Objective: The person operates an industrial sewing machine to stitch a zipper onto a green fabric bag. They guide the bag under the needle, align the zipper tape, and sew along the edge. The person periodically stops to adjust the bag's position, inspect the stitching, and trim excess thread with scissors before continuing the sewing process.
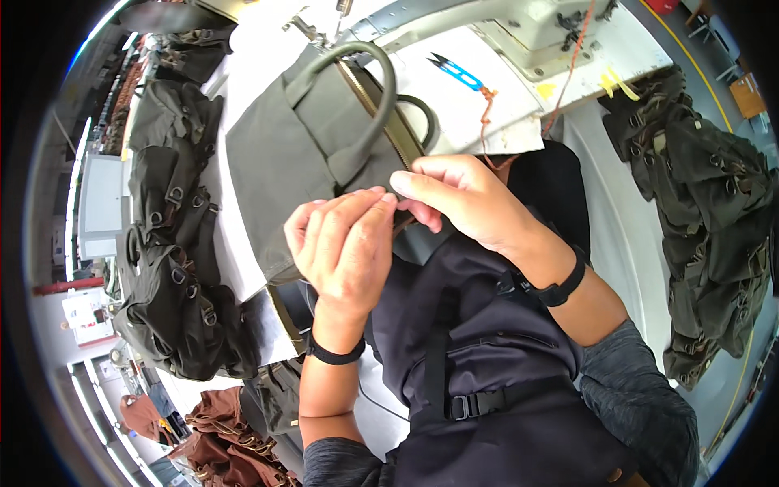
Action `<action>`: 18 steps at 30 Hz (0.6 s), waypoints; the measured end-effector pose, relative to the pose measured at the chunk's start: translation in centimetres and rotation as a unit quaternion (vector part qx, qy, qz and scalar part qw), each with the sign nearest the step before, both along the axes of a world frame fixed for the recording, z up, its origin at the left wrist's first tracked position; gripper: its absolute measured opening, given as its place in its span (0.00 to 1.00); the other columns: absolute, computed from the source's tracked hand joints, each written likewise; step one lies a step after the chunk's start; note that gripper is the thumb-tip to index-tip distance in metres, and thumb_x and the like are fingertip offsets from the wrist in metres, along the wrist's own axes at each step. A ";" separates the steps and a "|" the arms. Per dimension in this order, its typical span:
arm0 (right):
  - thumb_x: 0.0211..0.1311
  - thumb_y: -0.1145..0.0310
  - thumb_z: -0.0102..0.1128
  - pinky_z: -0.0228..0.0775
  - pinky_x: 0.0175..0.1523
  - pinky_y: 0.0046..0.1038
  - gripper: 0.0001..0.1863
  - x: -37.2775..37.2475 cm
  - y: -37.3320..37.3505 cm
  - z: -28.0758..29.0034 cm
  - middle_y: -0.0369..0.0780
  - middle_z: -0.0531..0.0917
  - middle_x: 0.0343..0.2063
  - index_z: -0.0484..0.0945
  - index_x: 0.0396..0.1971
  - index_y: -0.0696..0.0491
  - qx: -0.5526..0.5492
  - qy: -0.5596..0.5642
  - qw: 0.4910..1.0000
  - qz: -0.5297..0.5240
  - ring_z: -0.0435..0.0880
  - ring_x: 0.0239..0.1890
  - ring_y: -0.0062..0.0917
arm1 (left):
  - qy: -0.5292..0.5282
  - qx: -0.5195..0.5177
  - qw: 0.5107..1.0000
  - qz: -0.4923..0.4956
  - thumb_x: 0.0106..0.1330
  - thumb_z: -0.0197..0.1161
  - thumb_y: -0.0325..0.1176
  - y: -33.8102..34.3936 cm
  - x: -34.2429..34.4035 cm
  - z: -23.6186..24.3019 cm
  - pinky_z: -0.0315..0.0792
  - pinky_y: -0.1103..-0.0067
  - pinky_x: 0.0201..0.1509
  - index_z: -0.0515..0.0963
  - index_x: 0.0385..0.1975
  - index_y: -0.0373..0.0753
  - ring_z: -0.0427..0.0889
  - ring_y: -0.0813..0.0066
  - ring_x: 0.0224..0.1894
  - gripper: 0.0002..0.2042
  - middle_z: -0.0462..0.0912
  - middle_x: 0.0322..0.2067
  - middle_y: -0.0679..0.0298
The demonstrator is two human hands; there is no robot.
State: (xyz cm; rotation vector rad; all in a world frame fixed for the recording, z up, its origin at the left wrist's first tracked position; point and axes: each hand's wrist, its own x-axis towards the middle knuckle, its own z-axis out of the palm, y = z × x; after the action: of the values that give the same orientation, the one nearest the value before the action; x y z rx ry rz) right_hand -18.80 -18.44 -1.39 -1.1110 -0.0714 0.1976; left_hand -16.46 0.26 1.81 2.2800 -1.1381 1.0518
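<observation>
An olive-green handbag (280,154) with a rolled handle (388,89) and a brass zip (398,138) lies on the white work table. At the near end of the zip my two hands meet over the bag's edge. My left hand (345,243) is closed, its fingertips bunched together. Opposite it, my right hand (471,199) pinches with thumb and forefinger, other fingers curled beneath. What is between the fingertips is too small or hidden to make out. Blue thread snips (456,71) lie beyond the bag, beside a tangle of orange thread (487,97).
A sewing machine bed (527,49) stands behind the snips. Dark green bags with metal rings (174,219) are heaped on the left, and more dark green pieces (698,219) hang on the right. Rust-brown pieces (231,430) are piled at lower left.
</observation>
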 end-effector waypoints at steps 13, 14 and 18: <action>0.76 0.60 0.65 0.58 0.29 0.17 0.16 0.4 0.4 0.2 0.29 0.79 0.24 0.84 0.29 0.55 0.073 0.041 0.996 0.013 0.68 0.23 0.08 | 0.005 -0.002 1.000 -0.006 0.57 0.77 0.19 0.0 -0.4 -0.1 0.74 0.70 0.52 0.84 0.38 0.42 0.87 0.69 0.39 0.12 0.90 0.39 0.66; 0.75 0.60 0.66 0.57 0.29 0.16 0.16 0.3 0.4 0.3 0.29 0.79 0.24 0.84 0.29 0.54 0.037 0.021 0.999 0.001 0.68 0.23 0.08 | 0.001 -0.002 1.000 -0.006 0.57 0.77 0.19 0.1 -0.6 -0.1 0.74 0.70 0.52 0.84 0.38 0.42 0.87 0.70 0.39 0.12 0.90 0.39 0.66; 0.75 0.59 0.66 0.57 0.28 0.16 0.17 0.4 0.5 0.4 0.29 0.78 0.22 0.83 0.27 0.54 0.006 -0.003 1.000 -0.010 0.67 0.22 0.08 | -0.004 -0.010 1.000 -0.008 0.58 0.77 0.19 -0.2 -0.7 0.0 0.74 0.70 0.51 0.84 0.39 0.42 0.87 0.70 0.39 0.13 0.90 0.39 0.66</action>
State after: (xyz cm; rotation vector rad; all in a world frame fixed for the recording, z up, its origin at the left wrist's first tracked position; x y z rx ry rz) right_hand -18.43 -17.97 -0.96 -1.1008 -0.0666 0.1749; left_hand -17.13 0.09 1.81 2.2497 -1.1418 1.0627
